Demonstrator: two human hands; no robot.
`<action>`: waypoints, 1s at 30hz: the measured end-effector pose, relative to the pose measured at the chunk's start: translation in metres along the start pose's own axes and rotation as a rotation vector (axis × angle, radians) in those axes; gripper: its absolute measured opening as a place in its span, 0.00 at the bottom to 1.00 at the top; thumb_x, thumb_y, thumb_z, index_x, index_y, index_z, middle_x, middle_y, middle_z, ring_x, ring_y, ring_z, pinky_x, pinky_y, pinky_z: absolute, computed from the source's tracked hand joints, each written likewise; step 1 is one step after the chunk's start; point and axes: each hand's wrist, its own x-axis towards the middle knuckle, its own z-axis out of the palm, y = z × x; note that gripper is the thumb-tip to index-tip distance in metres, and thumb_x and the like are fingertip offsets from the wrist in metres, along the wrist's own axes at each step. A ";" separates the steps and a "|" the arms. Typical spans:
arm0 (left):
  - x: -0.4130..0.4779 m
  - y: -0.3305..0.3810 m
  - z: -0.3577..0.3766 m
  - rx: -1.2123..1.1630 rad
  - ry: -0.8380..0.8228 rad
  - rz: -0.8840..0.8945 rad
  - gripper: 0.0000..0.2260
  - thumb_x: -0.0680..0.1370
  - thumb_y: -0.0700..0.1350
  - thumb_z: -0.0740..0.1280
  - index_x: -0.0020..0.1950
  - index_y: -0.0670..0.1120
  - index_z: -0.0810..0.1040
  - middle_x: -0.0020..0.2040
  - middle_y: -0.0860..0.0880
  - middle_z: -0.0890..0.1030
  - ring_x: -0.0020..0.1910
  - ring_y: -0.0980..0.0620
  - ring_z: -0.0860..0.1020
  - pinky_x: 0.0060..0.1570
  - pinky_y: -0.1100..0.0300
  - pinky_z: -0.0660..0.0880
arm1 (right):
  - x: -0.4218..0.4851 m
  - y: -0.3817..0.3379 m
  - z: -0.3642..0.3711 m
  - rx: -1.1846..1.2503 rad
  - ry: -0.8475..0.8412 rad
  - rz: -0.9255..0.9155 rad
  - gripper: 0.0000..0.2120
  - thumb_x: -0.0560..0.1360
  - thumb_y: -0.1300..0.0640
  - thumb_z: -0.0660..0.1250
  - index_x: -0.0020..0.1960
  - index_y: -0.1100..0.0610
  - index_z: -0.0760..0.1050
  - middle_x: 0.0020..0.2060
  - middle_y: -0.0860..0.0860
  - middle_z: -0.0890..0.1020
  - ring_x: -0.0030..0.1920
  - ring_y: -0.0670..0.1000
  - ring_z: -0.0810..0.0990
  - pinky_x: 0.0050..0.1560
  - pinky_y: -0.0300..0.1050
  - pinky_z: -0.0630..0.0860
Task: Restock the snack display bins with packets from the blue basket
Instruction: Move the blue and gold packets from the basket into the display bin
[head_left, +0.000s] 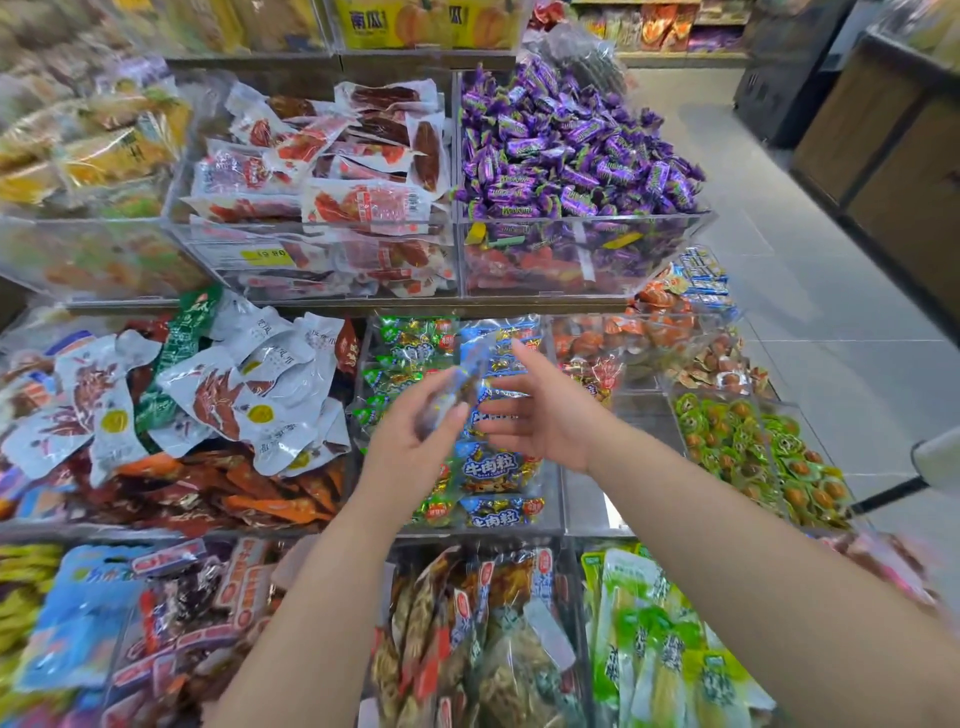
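Note:
My left hand (415, 431) holds a small blurred packet (465, 379) with a blue top between thumb and fingers. It hovers over the clear middle-row bin (550, 499) that contains blue and green beef-snack packets (491, 467). My right hand (540, 410) is just to the right of the packet, fingers spread and relaxed, holding nothing. The blue basket is not in view.
Clear display bins stand in tiers: red meat packets (358, 202) and purple candies (571, 156) above, silver packets (234, 395) left, green sweets (753, 441) right, brown and green packs (519, 649) in front. A tiled aisle (779, 260) runs along the right.

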 end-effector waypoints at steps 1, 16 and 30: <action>0.000 0.002 0.003 0.106 -0.093 0.060 0.19 0.76 0.47 0.69 0.61 0.67 0.71 0.60 0.71 0.71 0.61 0.73 0.68 0.59 0.75 0.66 | -0.003 -0.004 0.001 0.056 -0.075 0.033 0.24 0.71 0.38 0.68 0.54 0.57 0.75 0.42 0.55 0.82 0.39 0.55 0.83 0.45 0.50 0.81; 0.028 -0.065 -0.056 1.215 0.147 -0.363 0.18 0.81 0.49 0.54 0.59 0.40 0.77 0.58 0.39 0.74 0.59 0.39 0.71 0.56 0.50 0.68 | -0.017 0.028 -0.035 -0.383 -0.082 -0.256 0.16 0.70 0.63 0.73 0.46 0.41 0.81 0.53 0.37 0.77 0.50 0.44 0.79 0.48 0.37 0.75; 0.031 -0.073 -0.056 1.165 0.102 -0.454 0.16 0.79 0.45 0.58 0.66 0.49 0.75 0.64 0.44 0.69 0.65 0.41 0.64 0.63 0.48 0.61 | -0.009 0.064 -0.029 -0.518 0.013 -0.435 0.24 0.70 0.68 0.71 0.36 0.41 0.66 0.43 0.42 0.82 0.47 0.43 0.81 0.47 0.43 0.79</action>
